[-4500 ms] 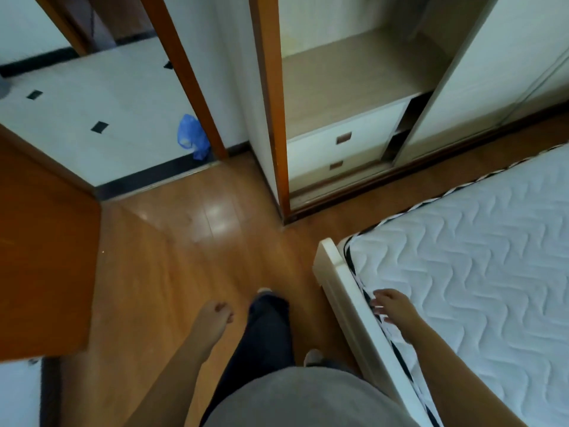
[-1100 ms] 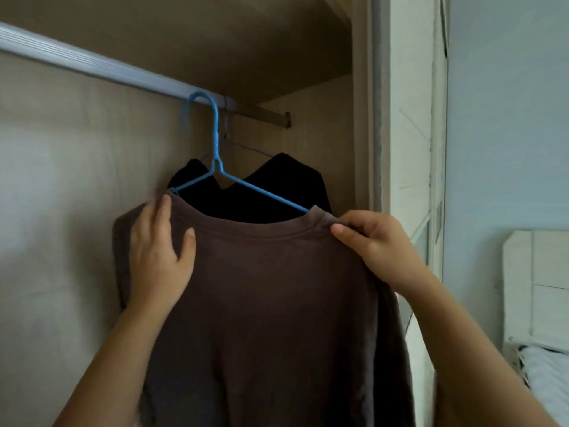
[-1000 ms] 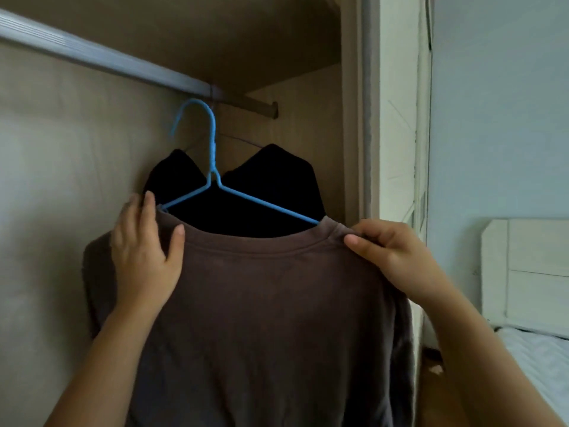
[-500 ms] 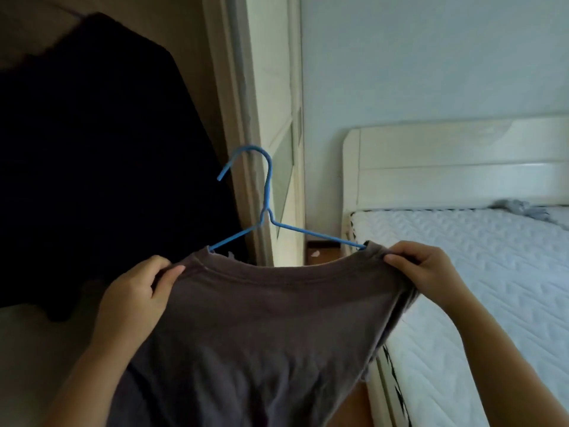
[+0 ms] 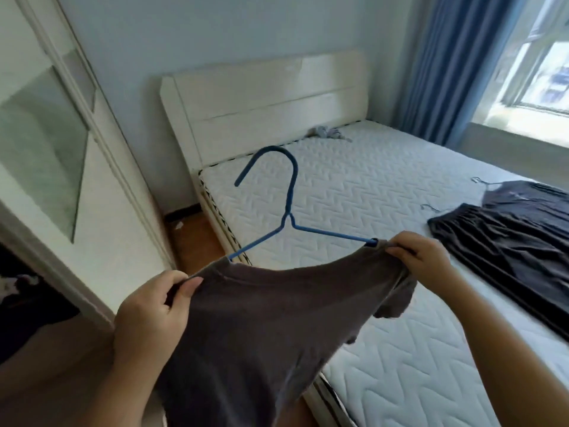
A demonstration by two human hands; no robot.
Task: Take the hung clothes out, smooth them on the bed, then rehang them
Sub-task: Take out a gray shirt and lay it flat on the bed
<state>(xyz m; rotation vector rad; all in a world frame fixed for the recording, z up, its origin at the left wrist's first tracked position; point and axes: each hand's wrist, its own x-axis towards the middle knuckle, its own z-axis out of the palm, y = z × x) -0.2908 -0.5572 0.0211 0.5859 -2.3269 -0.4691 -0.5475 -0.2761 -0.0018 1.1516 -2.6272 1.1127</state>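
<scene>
Now turned from wardrobe (image 5: 92, 195) to bed (image 5: 385, 186); left hand (image 5: 151, 306) and right hand (image 5: 421, 260) pinch brown shirt (image 5: 271, 318) at shoulders, on blue hanger (image 5: 289, 208).

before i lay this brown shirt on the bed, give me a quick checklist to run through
1. Left hand grips one shoulder of the brown shirt: ok.
2. Right hand grips the other shoulder: ok.
3. Blue hanger sits in the shirt's neck: ok.
4. Bare mattress ahead of the shirt: ok.
5. Dark clothes lie apart, to the right: ok.
6. Shirt's lower hem off the floor: cannot tell.
</scene>
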